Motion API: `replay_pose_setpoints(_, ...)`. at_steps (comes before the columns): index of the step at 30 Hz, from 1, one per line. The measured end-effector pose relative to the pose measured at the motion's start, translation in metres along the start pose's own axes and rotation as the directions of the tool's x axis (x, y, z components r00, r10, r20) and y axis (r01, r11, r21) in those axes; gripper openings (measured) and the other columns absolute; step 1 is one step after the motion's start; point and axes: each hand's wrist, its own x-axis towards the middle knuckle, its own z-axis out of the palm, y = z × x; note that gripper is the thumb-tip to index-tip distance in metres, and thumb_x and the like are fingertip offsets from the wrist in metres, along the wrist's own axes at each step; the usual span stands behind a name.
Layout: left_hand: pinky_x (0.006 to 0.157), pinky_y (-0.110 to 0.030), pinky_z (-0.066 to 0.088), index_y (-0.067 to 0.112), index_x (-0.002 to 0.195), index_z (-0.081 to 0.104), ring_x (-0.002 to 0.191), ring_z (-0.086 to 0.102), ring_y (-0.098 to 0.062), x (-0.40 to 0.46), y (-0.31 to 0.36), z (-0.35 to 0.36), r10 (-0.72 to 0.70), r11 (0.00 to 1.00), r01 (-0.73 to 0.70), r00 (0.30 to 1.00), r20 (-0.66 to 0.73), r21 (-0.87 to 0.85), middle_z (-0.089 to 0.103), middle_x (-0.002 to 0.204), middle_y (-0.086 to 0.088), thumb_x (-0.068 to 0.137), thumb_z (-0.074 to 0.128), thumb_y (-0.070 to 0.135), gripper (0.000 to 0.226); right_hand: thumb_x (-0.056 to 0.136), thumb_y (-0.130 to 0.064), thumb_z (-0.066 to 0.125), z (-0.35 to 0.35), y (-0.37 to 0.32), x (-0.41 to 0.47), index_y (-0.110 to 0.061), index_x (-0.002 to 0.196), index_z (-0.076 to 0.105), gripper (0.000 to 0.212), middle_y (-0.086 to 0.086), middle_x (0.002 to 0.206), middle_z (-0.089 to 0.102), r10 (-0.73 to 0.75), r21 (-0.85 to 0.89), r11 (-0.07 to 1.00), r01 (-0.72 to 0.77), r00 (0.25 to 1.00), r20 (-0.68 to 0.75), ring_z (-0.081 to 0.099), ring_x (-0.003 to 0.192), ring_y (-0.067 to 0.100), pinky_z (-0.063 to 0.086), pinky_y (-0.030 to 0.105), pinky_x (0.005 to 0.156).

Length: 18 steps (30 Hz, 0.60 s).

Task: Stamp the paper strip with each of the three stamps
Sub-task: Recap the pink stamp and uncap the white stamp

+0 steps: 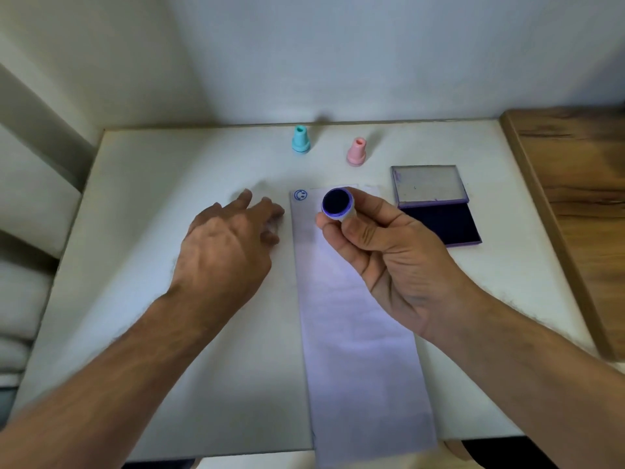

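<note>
A long white paper strip (355,326) lies on the table, running from mid-table to beyond the front edge. A blue smiley print (300,195) marks its far left corner. My right hand (385,262) grips a purple stamp (336,202) above the strip's far end, its dark inked face turned up toward me. My left hand (226,245) rests on the table just left of the strip, fingers spread and relaxed. A teal stamp (300,139) and a pink stamp (356,151) stand upright at the back of the table.
An open purple ink pad (439,221) with its lid (427,183) raised lies right of the strip. The white table (169,170) meets a wall behind. A wooden surface (581,198) borders the right side.
</note>
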Motion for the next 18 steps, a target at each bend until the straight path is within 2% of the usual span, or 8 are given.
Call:
replay_pose_setpoints(2, 0.086, -0.034, 0.044, 0.024, 0.11, 0.064, 0.081, 0.058, -0.028, -0.001, 0.002, 0.001, 0.002, 0.999, -0.002, 1.0, -0.001, 0.037, 0.07, 0.103, 0.001, 0.086, 0.057, 0.012, 0.028, 0.071, 0.008, 0.058, 0.001, 0.002, -0.001, 0.002, 0.1, 0.066, 0.031, 0.012, 0.091, 0.075, 0.004, 0.034, 0.999, -0.005, 0.999, 0.043, 0.073, 0.088, 0.022, 0.06, 0.024, 0.071)
replay_pose_setpoints(3, 0.09, -0.036, 0.043, 0.024, 0.11, 0.064, 0.083, 0.057, -0.028, -0.001, 0.003, 0.0, -0.012, 0.999, 0.012, 1.0, 0.007, 0.029, 0.07, 0.101, 0.002, 0.085, 0.057, 0.01, 0.029, 0.071, 0.008, 0.058, 0.002, 0.002, -0.002, 0.002, 0.101, 0.066, 0.032, 0.012, 0.093, 0.075, 0.005, 0.041, 0.999, -0.008, 0.998, 0.059, 0.073, 0.088, 0.023, 0.06, 0.025, 0.071)
replay_pose_setpoints(5, 0.1, -0.041, 0.042, 0.024, 0.11, 0.061, 0.102, 0.06, -0.03, -0.001, 0.005, -0.002, -0.035, 0.999, 0.035, 0.999, 0.027, 0.009, 0.069, 0.099, 0.005, 0.085, 0.055, 0.007, 0.031, 0.072, 0.008, 0.057, 0.003, 0.001, -0.003, 0.003, 0.103, 0.065, 0.032, 0.012, 0.093, 0.075, 0.009, 0.037, 0.999, -0.012, 0.997, 0.076, 0.074, 0.087, 0.024, 0.06, 0.025, 0.071)
replay_pose_setpoints(8, 0.098, -0.041, 0.044, 0.023, 0.109, 0.058, 0.115, 0.058, -0.027, 0.0, 0.003, 0.002, -0.017, 1.0, 0.017, 0.998, 0.057, 0.007, 0.067, 0.1, 0.002, 0.084, 0.054, 0.008, 0.029, 0.073, 0.006, 0.058, 0.003, -0.003, -0.004, 0.004, 0.104, 0.066, 0.032, 0.013, 0.092, 0.075, 0.004, 0.015, 1.0, -0.005, 0.999, 0.05, 0.074, 0.088, 0.023, 0.06, 0.024, 0.071)
replay_pose_setpoints(10, 0.09, -0.036, 0.047, 0.02, 0.108, 0.06, 0.107, 0.057, -0.029, 0.0, 0.001, 0.007, -0.028, 0.998, 0.032, 0.997, 0.073, -0.057, 0.061, 0.105, -0.003, 0.083, 0.055, 0.005, 0.029, 0.075, 0.007, 0.058, 0.003, -0.006, -0.005, 0.005, 0.107, 0.065, 0.033, 0.012, 0.091, 0.075, -0.023, -0.011, 1.0, 0.023, 1.0, 0.011, 0.073, 0.089, 0.023, 0.059, 0.024, 0.07)
replay_pose_setpoints(13, 0.082, -0.024, 0.036, 0.021, 0.106, 0.066, 0.096, 0.052, -0.028, 0.003, -0.002, 0.006, -0.087, 0.989, 0.095, 0.993, 0.079, -0.113, 0.05, 0.1, -0.002, 0.084, 0.061, 0.008, 0.026, 0.082, 0.01, 0.056, 0.001, -0.009, -0.008, 0.004, 0.109, 0.066, 0.029, 0.012, 0.092, 0.075, -0.057, -0.048, 0.997, 0.054, 0.997, -0.048, 0.073, 0.087, 0.022, 0.059, 0.024, 0.069)
replay_pose_setpoints(16, 0.074, -0.022, 0.037, 0.021, 0.102, 0.068, 0.08, 0.056, -0.018, 0.003, -0.001, 0.0, -0.125, 0.971, 0.14, 0.988, 0.086, -0.195, 0.052, 0.091, 0.002, 0.087, 0.06, 0.012, 0.019, 0.084, 0.01, 0.056, -0.002, -0.01, -0.011, 0.003, 0.11, 0.065, 0.028, 0.013, 0.092, 0.074, -0.069, -0.066, 0.996, 0.063, 0.994, -0.089, 0.074, 0.085, 0.024, 0.06, 0.025, 0.07)
replay_pose_setpoints(18, 0.071, -0.021, 0.038, 0.022, 0.104, 0.068, 0.077, 0.058, -0.014, 0.003, 0.0, -0.003, -0.145, 0.963, 0.161, 0.985, 0.09, -0.215, 0.056, 0.091, 0.002, 0.089, 0.059, 0.016, 0.018, 0.085, 0.012, 0.055, -0.004, -0.009, -0.013, 0.002, 0.11, 0.064, 0.028, 0.013, 0.09, 0.074, -0.071, -0.065, 0.996, 0.065, 0.993, -0.095, 0.074, 0.083, 0.024, 0.06, 0.026, 0.069)
